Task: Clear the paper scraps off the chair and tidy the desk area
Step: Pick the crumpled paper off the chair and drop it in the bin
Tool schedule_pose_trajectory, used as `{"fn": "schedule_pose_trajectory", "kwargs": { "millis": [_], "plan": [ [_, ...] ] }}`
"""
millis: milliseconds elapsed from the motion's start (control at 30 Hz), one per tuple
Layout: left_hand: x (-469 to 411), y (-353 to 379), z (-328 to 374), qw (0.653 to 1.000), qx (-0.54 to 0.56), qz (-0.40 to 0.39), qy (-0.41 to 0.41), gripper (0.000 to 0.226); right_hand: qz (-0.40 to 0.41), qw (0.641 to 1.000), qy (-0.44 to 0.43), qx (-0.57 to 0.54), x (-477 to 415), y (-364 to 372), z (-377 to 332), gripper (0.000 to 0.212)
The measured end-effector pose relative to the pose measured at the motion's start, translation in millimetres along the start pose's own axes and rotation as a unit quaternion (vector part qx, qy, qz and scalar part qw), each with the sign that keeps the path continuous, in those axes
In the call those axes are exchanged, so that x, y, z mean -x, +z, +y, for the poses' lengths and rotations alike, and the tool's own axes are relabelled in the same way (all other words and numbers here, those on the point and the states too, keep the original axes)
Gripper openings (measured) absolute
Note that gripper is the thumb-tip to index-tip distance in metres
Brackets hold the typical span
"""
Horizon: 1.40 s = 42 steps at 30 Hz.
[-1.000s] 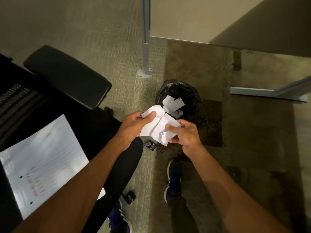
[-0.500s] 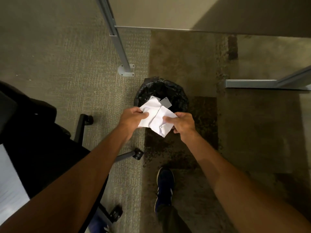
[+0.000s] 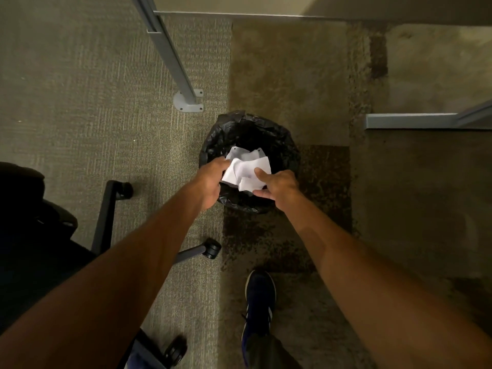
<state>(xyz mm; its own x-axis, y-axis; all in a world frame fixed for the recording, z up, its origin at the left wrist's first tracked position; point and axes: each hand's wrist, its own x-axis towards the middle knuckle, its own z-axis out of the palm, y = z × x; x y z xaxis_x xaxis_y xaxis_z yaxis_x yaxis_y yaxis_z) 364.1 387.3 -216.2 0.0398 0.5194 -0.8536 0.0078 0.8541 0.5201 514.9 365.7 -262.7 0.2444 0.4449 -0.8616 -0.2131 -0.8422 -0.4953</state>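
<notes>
Both hands over the bin [image 3: 213, 145], paper scraps [image 3: 246, 173] crumpled between them. Left hand [image 3: 210, 182] pinching the wad's left edge, right hand [image 3: 277, 186] pinching its lower right corner. Wad directly above the bin's mouth, more paper [image 3: 241, 153] already lying inside beneath it. Straight down from the fingers to the liner, so probably just a matter of letting go. Chair [image 3: 32, 230] at left, well apart.

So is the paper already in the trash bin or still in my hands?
Still held. Left hand and right hand both pinch the crumpled paper over the bin; other scraps already lie inside.
</notes>
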Motion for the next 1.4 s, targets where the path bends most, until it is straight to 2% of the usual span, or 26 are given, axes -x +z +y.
{"fn": "schedule_pose_trajectory", "kwargs": {
  "millis": [167,367,433,467,533,600,667,800,967,1100,1233,1400],
  "plan": [
    [11.3,-4.5,-3.6,1.000,-0.004,-0.027,0.005,0.065,0.014,0.995,-0.039,0.089,13.2,1.6,5.1,0.053],
    [50.8,-7.4,-2.6,0.998,-0.005,-0.040,0.049,0.050,0.008,0.981,-0.111,0.156,58.5,-1.1,2.8,0.057],
    [67.8,-8.8,-3.0,0.995,-0.044,-0.029,0.082,0.035,0.020,0.968,-0.145,0.204,76.6,-2.3,4.4,0.066],
    [78.5,-10.9,-2.5,0.990,-0.090,-0.014,0.109,0.037,0.024,0.960,-0.165,0.227,86.9,-2.1,5.9,0.072],
    [94.4,-17.3,-7.1,0.953,-0.252,0.025,0.167,0.065,0.036,0.937,-0.202,0.283,108.6,-3.6,8.6,0.080],
    [113.6,-26.0,-12.4,0.890,-0.393,0.061,0.222,0.079,0.046,0.914,-0.240,0.325,134.1,-4.0,10.2,0.084],
    [133.5,-33.9,-14.0,0.847,-0.452,0.078,0.268,0.081,0.056,0.894,-0.274,0.349,160.9,-3.2,10.6,0.087],
    [173.4,-50.1,-11.5,0.811,-0.482,0.097,0.316,0.081,0.068,0.876,-0.315,0.359,211.7,1.8,11.2,0.088],
    [231.0,-72.7,-12.0,0.802,-0.477,0.104,0.346,0.078,0.080,0.861,-0.359,0.350,268.6,9.5,19.7,0.086],
    [282.2,-101.1,-21.2,0.827,-0.428,0.115,0.346,0.070,0.078,0.868,-0.369,0.323,313.3,21.1,35.7,0.082],
    [334.0,-145.6,-45.0,0.849,-0.380,0.159,0.330,0.059,0.054,0.877,-0.363,0.309,356.8,42.9,63.2,0.076],
    [371.0,-205.1,-79.3,0.841,-0.389,0.214,0.308,0.059,0.029,0.878,-0.358,0.317,400.2,77.9,94.6,0.069]
  ]
}}
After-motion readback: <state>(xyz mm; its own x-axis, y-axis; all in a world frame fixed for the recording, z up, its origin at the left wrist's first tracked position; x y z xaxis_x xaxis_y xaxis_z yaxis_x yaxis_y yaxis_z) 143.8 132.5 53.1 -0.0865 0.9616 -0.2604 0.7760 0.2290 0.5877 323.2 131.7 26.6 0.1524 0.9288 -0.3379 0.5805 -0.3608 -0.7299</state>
